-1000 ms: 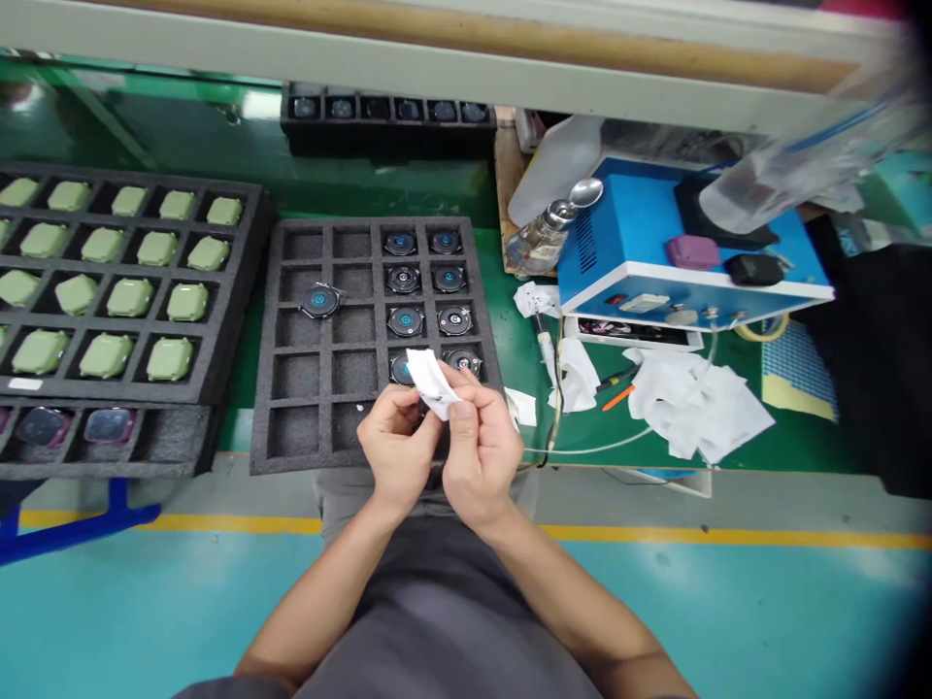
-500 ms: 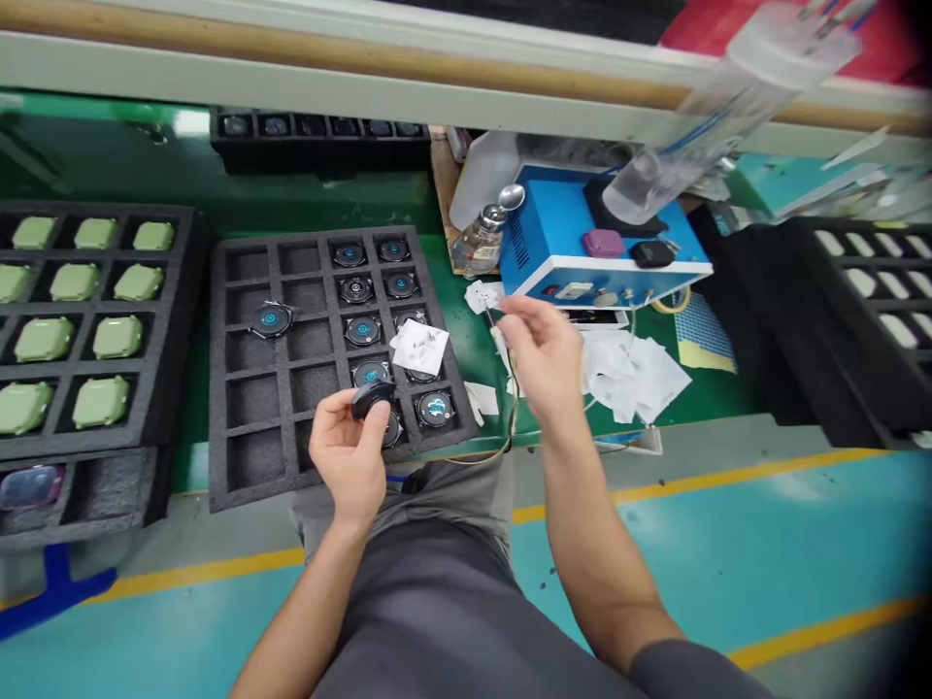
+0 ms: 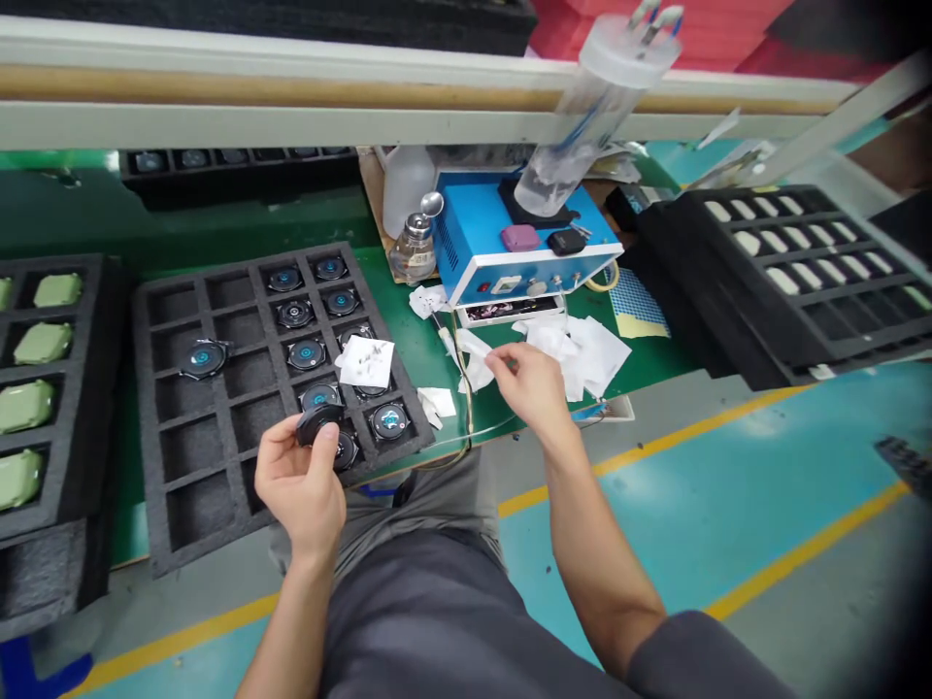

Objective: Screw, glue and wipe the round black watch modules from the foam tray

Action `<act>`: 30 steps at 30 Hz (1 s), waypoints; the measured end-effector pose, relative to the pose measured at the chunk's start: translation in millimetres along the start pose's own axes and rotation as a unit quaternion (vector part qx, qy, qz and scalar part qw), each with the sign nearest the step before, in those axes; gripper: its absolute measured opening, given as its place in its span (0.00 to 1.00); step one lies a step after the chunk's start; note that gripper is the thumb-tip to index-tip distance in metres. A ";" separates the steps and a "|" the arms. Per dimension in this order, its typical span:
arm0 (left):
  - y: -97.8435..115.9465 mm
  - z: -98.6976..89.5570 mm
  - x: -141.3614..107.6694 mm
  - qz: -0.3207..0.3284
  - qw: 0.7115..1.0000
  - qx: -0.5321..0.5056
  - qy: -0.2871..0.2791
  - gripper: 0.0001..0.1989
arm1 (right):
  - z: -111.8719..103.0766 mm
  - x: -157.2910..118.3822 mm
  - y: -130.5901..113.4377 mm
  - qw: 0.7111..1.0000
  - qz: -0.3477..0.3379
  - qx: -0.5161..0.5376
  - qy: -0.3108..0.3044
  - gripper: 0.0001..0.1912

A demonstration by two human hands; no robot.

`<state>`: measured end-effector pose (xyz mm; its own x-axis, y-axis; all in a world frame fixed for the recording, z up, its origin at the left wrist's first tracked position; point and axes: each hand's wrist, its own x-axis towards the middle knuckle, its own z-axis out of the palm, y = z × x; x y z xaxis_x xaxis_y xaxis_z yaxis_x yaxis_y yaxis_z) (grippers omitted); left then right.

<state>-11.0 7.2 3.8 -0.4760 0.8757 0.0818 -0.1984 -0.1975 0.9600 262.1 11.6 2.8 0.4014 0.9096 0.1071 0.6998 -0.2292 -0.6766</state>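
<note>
My left hand point(image 3: 302, 481) is closed around a black round watch case point(image 3: 320, 423), held tilted over the near edge of a grey foam tray point(image 3: 189, 505). Several round smartwatch bodies with lit blue marks lie in the tray's right columns. One watch point(image 3: 205, 359) rests across the cells on the left. A white paper square point(image 3: 366, 361) with dark specks lies over watches on the right side. My right hand point(image 3: 531, 383) pinches the end of a white wipe point(image 3: 475, 357) over the green bench. A thin pen-like tool point(image 3: 442, 332) lies just left of the wipe.
A blue machine point(image 3: 502, 233) carries a clear cylinder and two small cases. Beside it stand a glass bottle point(image 3: 415, 254) and loose white wipes point(image 3: 593, 354). Foam trays with green cases point(image 3: 45, 342) are at left; a black tray point(image 3: 808, 282) with white pieces is at right.
My right hand has left the pen-like tool on the bench and moved nearer, now pinching the white wipe. My left hand still holds the watch case. The view has swung right.
</note>
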 end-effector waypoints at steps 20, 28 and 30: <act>0.0 -8.5 -0.5 -0.044 0.996 -0.006 -0.080 0.15 | 0.1 -27.6 -62.4 0.820 0.191 0.502 -0.196 0.17; -3.1 -13.4 -0.3 -0.054 0.992 -0.014 -0.113 0.14 | 7.8 -47.6 -65.5 0.836 0.125 0.467 -0.259 0.29; -3.6 -13.3 -0.4 -0.052 0.991 -0.013 -0.120 0.14 | 7.9 -49.7 -65.6 0.850 0.106 0.450 -0.253 0.29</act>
<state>-21.5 1.7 -3.3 -0.2357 0.9707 0.0476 -0.2591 -0.1099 0.9596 191.6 -15.8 36.1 -0.0023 0.9655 -0.2604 -0.1833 -0.2564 -0.9490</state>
